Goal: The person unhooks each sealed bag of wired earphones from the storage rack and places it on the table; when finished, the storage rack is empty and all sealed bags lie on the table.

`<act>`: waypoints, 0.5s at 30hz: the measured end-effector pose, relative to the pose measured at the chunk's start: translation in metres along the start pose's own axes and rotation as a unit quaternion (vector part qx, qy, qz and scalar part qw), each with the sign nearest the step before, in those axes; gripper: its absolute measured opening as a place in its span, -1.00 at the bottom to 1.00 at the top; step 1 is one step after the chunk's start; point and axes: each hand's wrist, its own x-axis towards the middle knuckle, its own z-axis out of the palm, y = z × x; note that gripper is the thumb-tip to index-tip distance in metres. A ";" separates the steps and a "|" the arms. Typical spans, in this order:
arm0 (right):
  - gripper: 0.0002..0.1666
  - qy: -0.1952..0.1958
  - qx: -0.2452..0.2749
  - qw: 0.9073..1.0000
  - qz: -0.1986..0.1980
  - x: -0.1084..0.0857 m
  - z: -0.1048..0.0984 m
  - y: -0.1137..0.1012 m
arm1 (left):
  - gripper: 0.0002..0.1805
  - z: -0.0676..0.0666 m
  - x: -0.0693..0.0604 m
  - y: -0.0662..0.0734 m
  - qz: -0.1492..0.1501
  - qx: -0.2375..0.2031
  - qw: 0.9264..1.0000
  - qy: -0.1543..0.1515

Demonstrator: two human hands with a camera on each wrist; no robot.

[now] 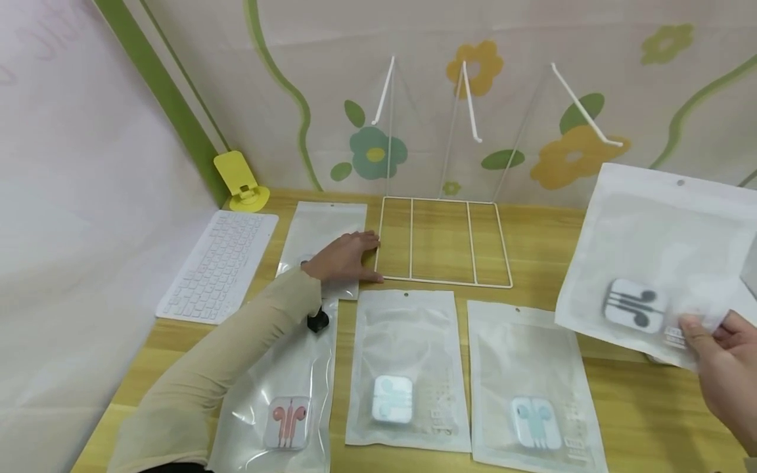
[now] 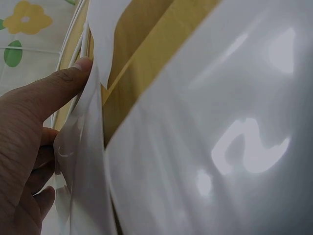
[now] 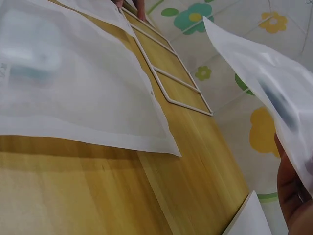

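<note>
My left hand [image 1: 345, 256] holds the left side of a white wire rack's base [image 1: 412, 240], its thumb by the front corner. In the left wrist view the thumb [image 2: 73, 76] lies on the white wire and the fingers curl below. At the right, my right hand [image 1: 724, 371] pinches the lower corner of a raised white zip bag [image 1: 680, 230] with black earphones [image 1: 635, 305] in a square case. The right wrist view shows this bag [image 3: 274, 83] edge-on. Three prongs [image 1: 471, 102] of the rack stick out with nothing on them.
Bags with pale-blue earphones [image 1: 393, 399] and similar ones [image 1: 535, 422] lie in front. A bag with pink earphones [image 1: 288, 422] and another bag [image 1: 328, 223] lie partly under my left arm. A white keyboard [image 1: 219, 266] and yellow phone stand [image 1: 241, 180] are at the left.
</note>
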 end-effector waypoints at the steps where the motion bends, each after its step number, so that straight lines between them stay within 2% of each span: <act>1: -0.74 0.000 -0.040 0.999 0.016 0.004 0.001 0.002 | -0.04 0.000 0.000 0.000 -0.001 0.000 1.000 0.000; 2: -0.74 -0.006 -0.092 0.995 0.030 0.009 0.002 0.003 | -0.04 0.000 0.000 0.000 -0.003 0.000 1.000 0.001; 4: -0.62 -0.024 -0.191 0.980 0.050 0.018 0.006 0.005 | -0.04 0.000 -0.001 -0.001 -0.008 0.003 1.000 0.003; 6: -0.44 -0.045 -0.233 0.970 0.055 0.027 0.011 0.008 | -0.05 0.000 0.000 -0.001 -0.009 0.003 1.000 0.007; 9: -0.36 -0.078 -0.256 0.962 0.051 0.040 0.020 0.012 | -0.05 0.001 0.000 0.000 -0.006 0.002 1.000 0.007; 15: -0.35 -0.128 -0.274 0.951 0.062 0.064 0.032 0.021 | -0.05 0.002 0.001 0.001 -0.004 0.005 1.000 0.002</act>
